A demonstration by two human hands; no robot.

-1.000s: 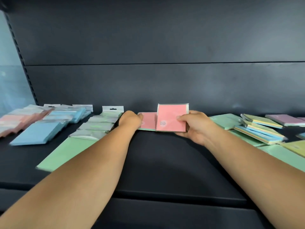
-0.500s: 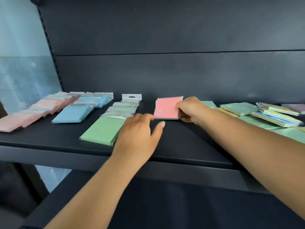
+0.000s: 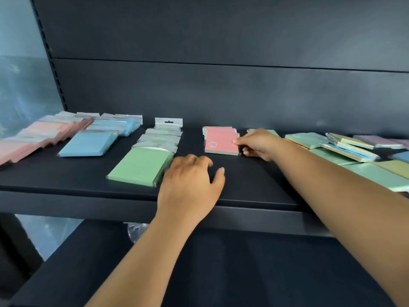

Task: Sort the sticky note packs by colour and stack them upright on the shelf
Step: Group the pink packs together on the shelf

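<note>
A pink sticky note pack lies flat on the dark shelf, on top of other packs in the middle. My right hand pinches its right edge, thumb on top. My left hand hovers over the shelf's front with fingers loosely curled, holding nothing, just right of the green row. Further left run a blue row and a pink row.
A mixed heap of green, blue, yellow and purple packs covers the right of the shelf. The dark back panel stands behind. A lower shelf lies below the front edge.
My right hand has laid the pink pack down from upright to flat on the middle stack. My left hand has drawn back from the rear toward the shelf's front edge.
</note>
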